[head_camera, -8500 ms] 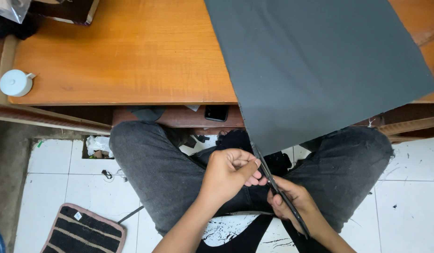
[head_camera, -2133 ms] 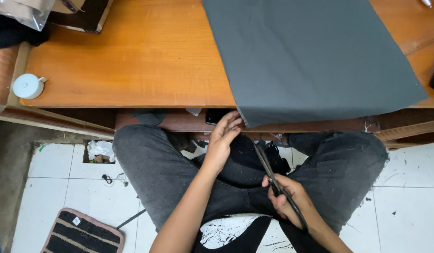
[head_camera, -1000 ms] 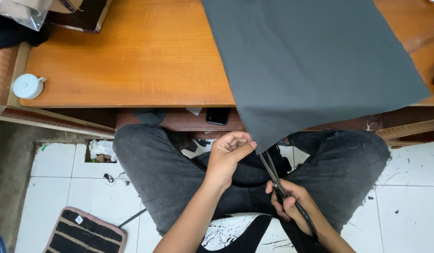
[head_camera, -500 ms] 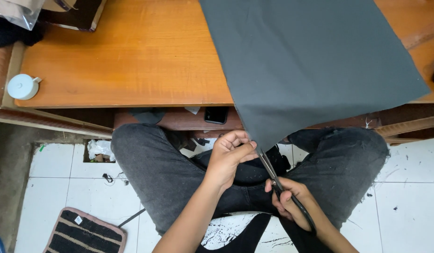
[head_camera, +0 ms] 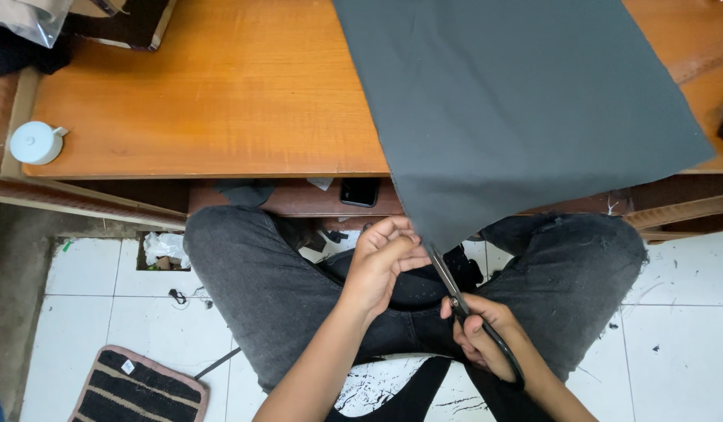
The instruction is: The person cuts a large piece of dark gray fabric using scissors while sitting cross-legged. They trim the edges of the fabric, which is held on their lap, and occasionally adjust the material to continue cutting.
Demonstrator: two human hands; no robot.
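Note:
A large sheet of dark grey fabric (head_camera: 517,109) lies on the wooden table (head_camera: 221,101) and hangs over its near edge, tapering to a corner above my lap. My left hand (head_camera: 381,262) pinches that hanging corner. My right hand (head_camera: 482,340) grips black-handled scissors (head_camera: 455,293), blades pointing up and left, tips at the fabric's lower edge right beside my left fingers. I sit with legs in dark jeans (head_camera: 252,273) apart under the table.
A small round white container (head_camera: 35,143) sits at the table's left end. A black phone (head_camera: 360,191) lies on a shelf under the tabletop. A striped mat (head_camera: 139,387) lies on the white tiled floor at lower left. Dark items and a plastic bag (head_camera: 33,17) occupy the far left corner.
My left hand dropped from the table's edge to the fabric's hanging corner and pinched it. The scissors moved up to meet that corner. The fabric hangs lower than two seconds ago.

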